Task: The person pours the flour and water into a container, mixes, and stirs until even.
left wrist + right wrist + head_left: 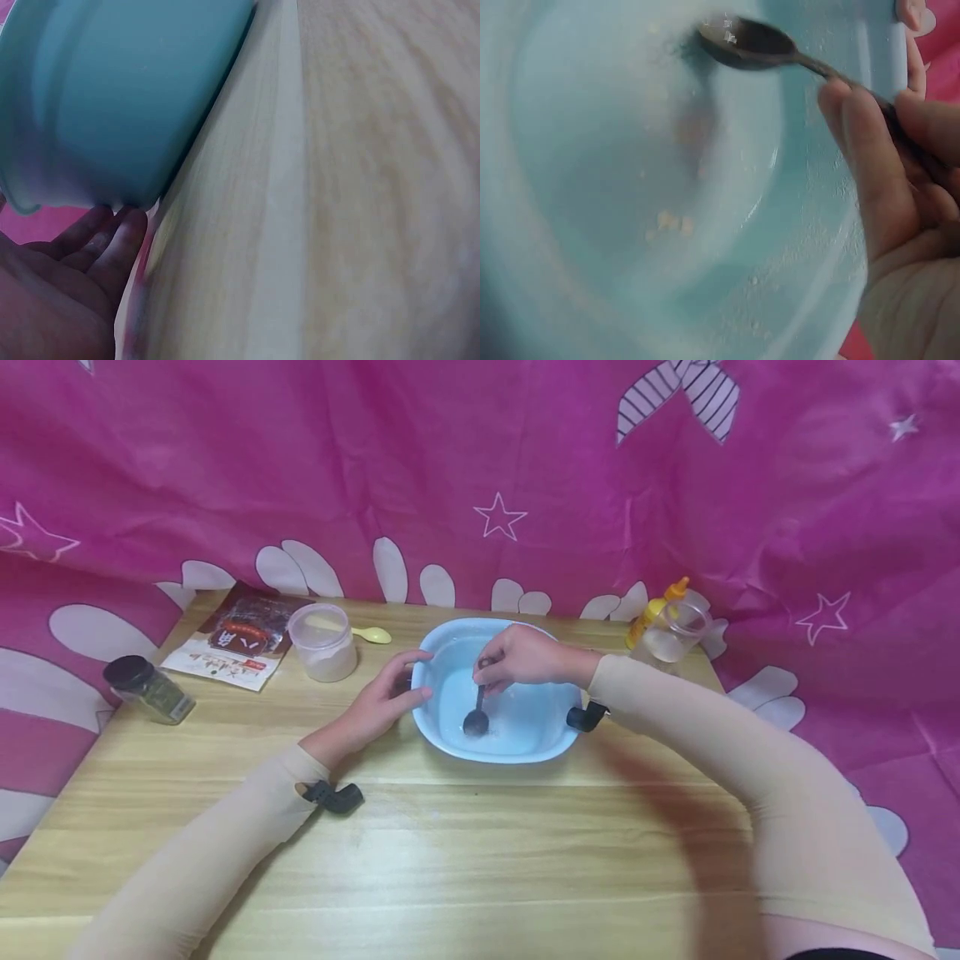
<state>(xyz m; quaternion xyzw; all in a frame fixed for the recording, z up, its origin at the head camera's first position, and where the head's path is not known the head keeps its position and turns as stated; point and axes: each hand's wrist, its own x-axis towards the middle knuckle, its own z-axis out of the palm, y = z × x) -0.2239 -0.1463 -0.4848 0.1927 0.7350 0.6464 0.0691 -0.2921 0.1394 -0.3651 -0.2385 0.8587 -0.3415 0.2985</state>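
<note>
The left hand holds the basin's rim at nine o'clock, thumb and forefinger over the edge; the left wrist view shows other fingertips against the outer wall. The right hand, reaching over the basin from three o'clock, pinches a dark spoon by its handle. In the head view the spoon's bowl points to six o'clock, inside the basin; whether it touches the bottom I cannot tell. The hands are apart.

The pale blue basin sits on the wooden table. Small pale lumps lie inside, with pale specks along its wall. Beige sleeves cover both arms.

Toward ten o'clock from the basin stands a clear tub of white powder, a yellow spoon just beside it, then a brown-and-white packet. A black-capped jar is at nine. Around two are a clear cup and a yellow bottle. A pink curtain hangs at twelve.
</note>
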